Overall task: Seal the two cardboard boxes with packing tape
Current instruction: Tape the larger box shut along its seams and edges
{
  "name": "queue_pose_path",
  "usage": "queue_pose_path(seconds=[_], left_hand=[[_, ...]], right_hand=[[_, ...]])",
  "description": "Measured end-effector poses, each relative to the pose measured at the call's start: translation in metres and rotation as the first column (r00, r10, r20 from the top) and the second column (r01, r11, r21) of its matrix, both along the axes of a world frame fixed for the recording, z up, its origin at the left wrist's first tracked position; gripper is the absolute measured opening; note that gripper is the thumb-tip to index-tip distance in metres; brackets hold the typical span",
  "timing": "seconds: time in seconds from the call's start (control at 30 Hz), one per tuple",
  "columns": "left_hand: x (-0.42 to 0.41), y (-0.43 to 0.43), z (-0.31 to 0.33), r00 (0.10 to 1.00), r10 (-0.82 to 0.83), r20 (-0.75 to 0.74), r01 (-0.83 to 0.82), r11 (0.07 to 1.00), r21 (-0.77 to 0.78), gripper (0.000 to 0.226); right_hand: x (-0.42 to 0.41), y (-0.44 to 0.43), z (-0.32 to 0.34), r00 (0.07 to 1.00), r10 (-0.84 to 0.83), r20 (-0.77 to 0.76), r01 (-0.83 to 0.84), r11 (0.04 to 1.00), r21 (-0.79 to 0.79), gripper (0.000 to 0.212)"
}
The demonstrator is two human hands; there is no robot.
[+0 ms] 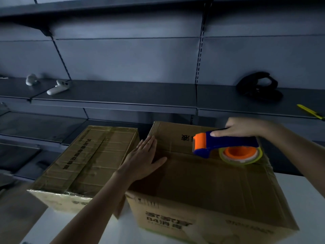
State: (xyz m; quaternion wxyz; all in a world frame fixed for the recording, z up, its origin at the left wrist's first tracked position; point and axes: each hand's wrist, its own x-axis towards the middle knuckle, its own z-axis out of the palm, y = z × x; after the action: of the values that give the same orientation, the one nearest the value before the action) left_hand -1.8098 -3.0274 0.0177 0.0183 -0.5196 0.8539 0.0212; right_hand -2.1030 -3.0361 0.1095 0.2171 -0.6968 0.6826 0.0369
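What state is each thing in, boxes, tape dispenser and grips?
Left box: flaps closed, glossy tape over top.
Right box: flaps closed, tape not discernible.
Tape dispenser: resting on right box, held.
Left grip: flat, pressing right box top.
Right grip: holding tape dispenser handle.

Pretty dim, bluish shot overall. The shelves (112, 92) bend at the wide-angle edges, everything's soft and a bit smeary, and the white table (299, 194) catches the most light.

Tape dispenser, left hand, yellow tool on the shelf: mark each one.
tape dispenser (242, 140): head view, blue handle.
left hand (140, 161): head view, back of the hand.
yellow tool (308, 111): head view, middle of its body.
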Motion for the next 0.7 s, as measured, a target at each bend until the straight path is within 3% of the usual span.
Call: queue_pose_path(seconds=[0.2, 0.33, 0.43, 0.53, 0.7], left_hand=[[-0.004, 0.001, 0.0, 1.0, 0.014, -0.008, -0.014, 1.0, 0.005, 0.106], [-0.009, 0.002, 0.002, 0.996, 0.016, 0.082, -0.014, 1.0, -0.02, 0.108], [-0.014, 0.003, 0.005, 0.983, 0.047, 0.18, -0.044, 0.999, -0.021, 0.093], [-0.024, 0.001, 0.006, 0.97, -0.036, 0.241, 0.061, 0.993, -0.098, 0.109], [-0.074, 0.019, 0.005, 0.982, -0.12, 0.146, 0.108, 0.991, 0.084, 0.093]], right_hand=[[-0.024, 0.016, 0.003, 0.999, -0.029, 0.023, 0.028, 0.999, 0.025, 0.062], [-0.031, 0.021, -0.002, 0.999, -0.033, 0.03, 0.033, 0.999, 0.009, 0.063], [-0.032, 0.018, -0.003, 0.998, -0.039, 0.043, 0.038, 0.999, 0.003, 0.056], [-0.028, 0.015, -0.007, 0.997, -0.015, 0.072, 0.014, 1.0, 0.004, 0.054], [-0.029, 0.012, -0.01, 0.996, -0.003, 0.092, 0.008, 0.999, -0.05, 0.056]])
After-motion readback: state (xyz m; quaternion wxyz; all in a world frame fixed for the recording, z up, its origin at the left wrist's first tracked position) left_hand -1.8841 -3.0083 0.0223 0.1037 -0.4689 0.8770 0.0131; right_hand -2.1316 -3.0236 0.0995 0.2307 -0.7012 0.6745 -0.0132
